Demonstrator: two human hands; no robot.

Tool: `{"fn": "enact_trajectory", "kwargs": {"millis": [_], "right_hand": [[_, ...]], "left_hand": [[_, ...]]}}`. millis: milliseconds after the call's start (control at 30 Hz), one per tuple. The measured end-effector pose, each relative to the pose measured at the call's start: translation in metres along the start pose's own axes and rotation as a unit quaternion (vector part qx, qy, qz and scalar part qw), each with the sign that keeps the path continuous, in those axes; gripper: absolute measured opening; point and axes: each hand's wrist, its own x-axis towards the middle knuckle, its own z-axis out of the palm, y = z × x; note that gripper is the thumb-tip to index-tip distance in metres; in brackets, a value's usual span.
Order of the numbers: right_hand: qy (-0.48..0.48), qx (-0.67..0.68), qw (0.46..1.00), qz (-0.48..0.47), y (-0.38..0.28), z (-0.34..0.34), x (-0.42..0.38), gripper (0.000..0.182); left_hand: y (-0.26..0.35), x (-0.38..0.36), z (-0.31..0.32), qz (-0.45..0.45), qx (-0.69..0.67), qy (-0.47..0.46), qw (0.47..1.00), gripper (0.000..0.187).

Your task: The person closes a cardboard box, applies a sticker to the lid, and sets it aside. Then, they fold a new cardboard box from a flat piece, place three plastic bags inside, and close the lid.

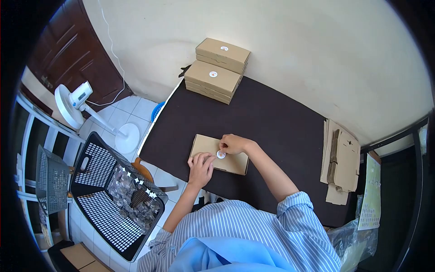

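A flat brown cardboard box point(233, 164) lies closed on the dark tabletop in front of me. A round white sticker point(221, 155) with a small print sits at the middle of its lid. My right hand point(233, 144) is over the lid with its fingertips pinched at the sticker's upper edge. My left hand point(201, 167) rests on the left part of the lid, its fingers stretched towards the sticker and slightly apart. Whether the sticker is fully flat on the cardboard cannot be made out.
Stacked closed boxes point(210, 79) with round stickers stand at the table's far edge. Flat unfolded cartons point(342, 158) lie at the right. A black basket point(108, 190) holding clear plastic packs stands left of the table. Behind it is a white fan point(74, 102).
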Motion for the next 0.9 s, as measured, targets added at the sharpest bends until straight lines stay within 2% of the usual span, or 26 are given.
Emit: {"fn": "enact_trajectory", "kwargs": {"millis": [433, 900], "right_hand": [[-0.018, -0.012, 0.999, 0.030, -0.008, -0.002, -0.001, 0.017], [0.005, -0.043, 0.997, 0.064, -0.016, 0.001, -0.003, 0.017]], "left_hand": [[0.002, 0.000, 0.000, -0.010, 0.004, -0.012, 1.000, 0.030], [0.002, 0.000, 0.000, -0.006, 0.004, -0.020, 1.000, 0.034]]}}
